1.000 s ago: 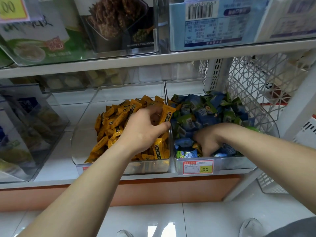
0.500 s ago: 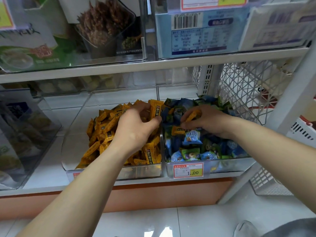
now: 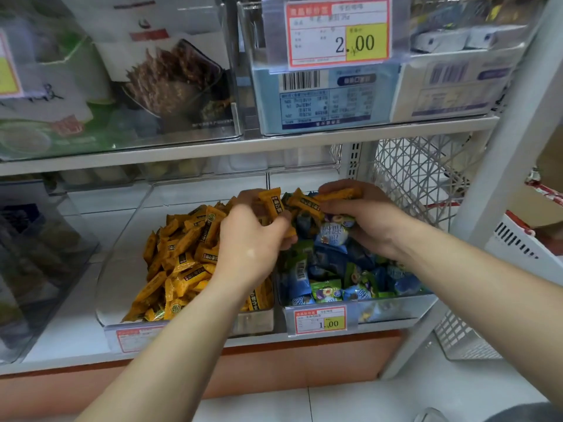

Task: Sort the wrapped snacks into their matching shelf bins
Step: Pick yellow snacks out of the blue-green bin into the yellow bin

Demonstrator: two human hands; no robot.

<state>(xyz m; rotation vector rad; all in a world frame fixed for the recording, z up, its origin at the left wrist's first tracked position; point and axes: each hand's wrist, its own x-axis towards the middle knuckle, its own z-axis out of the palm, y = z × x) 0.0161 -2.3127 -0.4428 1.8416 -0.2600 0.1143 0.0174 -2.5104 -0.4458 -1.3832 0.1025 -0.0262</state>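
Two clear bins sit side by side on the lower shelf. The left bin holds a yellow heap of wrapped snacks banked against its right wall, with bare bin floor on its left. The right bin is full of blue and green snacks.

Both hands meet over the wall between the bins, towards the back. The left hand reaches in from below, its fingers curled, and pinches a yellow snack that stands nearly upright at its fingertips; the fingers themselves are blurred. The right hand hovers over the rear of the right bin, with its fingers curled round several yellow bars. One of these pokes out leftwards, just beside the piece in the left hand. A pale blue packet lies right under the right palm.

A red and yellow price tag reading 1.00 is clipped to the front of the right bin, and a red label shows at the front of the left one, partly hidden by the left forearm. On the upper shelf stand clear bins of boxed goods, one bearing a tag marked 2.00. A white mesh basket stands to the right of the bins, and white floor tiles lie below.
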